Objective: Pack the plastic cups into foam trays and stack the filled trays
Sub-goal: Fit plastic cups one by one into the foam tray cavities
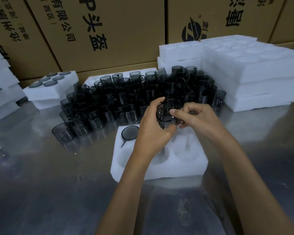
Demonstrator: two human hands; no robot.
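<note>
Both hands, left hand (pixel 154 126) and right hand (pixel 196 117), grip one smoky cup (pixel 165 114) over the foam tray (pixel 159 167), apparently to seat it in an empty pocket beside the cup at the tray's 10 o'clock (pixel 130 132).

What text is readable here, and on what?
"P头盔": middle carton, large print, turned sideways.
"有限公司" and "(西区)": same carton, smaller.
"®" beside a round logo: right carton.
Left carton: characters too skewed to read.
Cups, foam trays: none.
</note>
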